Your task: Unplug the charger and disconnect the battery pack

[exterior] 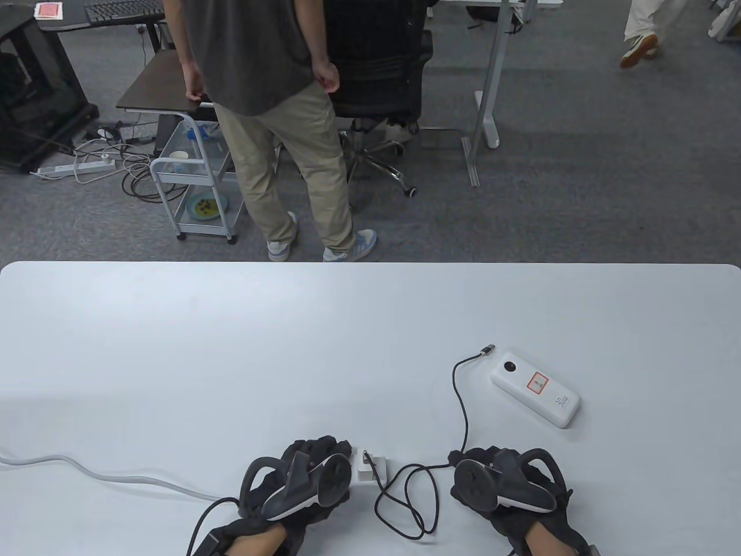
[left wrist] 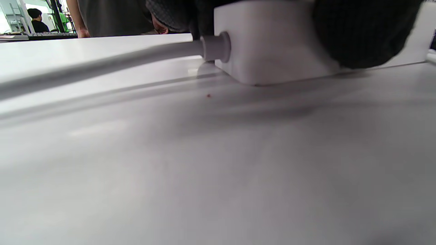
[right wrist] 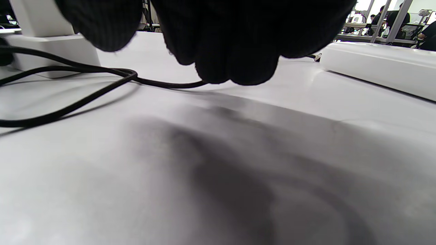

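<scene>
A white battery pack (exterior: 535, 397) lies on the table at the right; it also shows in the right wrist view (right wrist: 378, 66). The black cable (exterior: 463, 405) has a free plug (exterior: 488, 349) lying beside the pack, not in it. The cable runs under my right hand (exterior: 480, 457), whose fingers (right wrist: 238, 41) curl down over it, then loops to the white charger (exterior: 370, 466). My left hand (exterior: 324, 452) grips a white socket box (left wrist: 272, 44) right beside the charger. I cannot tell whether the charger sits in a socket.
A grey power cord (exterior: 116, 478) runs left from the socket box to the table's left edge. A person (exterior: 272, 116) stands just beyond the table's far edge, beside a white cart (exterior: 197, 191) and an office chair (exterior: 376, 75).
</scene>
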Available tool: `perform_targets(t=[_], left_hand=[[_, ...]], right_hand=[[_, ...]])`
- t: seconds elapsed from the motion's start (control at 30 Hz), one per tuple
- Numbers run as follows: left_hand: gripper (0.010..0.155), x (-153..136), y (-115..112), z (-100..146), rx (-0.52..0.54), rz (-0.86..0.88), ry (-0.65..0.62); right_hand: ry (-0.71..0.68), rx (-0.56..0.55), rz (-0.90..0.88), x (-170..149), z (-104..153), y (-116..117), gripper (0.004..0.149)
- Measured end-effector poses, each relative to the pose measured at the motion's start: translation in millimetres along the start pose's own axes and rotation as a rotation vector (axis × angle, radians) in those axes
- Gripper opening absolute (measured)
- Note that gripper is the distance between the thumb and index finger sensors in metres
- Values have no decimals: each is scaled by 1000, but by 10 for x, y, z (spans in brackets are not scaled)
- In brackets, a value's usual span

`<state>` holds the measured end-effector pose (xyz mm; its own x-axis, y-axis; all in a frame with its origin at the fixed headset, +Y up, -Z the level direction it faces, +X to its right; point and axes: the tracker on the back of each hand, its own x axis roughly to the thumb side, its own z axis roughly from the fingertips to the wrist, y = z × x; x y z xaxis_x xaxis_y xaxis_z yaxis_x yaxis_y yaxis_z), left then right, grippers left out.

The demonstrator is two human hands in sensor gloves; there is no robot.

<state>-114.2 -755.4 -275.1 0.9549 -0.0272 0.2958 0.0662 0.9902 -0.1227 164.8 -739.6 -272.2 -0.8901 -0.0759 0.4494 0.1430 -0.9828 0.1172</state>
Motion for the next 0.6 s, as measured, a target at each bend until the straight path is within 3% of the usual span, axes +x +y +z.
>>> perform_targets(t=[0.3, 0.6], left_hand=[[80, 9, -3, 2, -1, -2, 3], [79, -7, -3, -8, -10, 15, 2]], right_hand=[[-4, -4, -44, -46, -292, -106, 61], [-87, -51, -41, 194, -668, -323, 60]])
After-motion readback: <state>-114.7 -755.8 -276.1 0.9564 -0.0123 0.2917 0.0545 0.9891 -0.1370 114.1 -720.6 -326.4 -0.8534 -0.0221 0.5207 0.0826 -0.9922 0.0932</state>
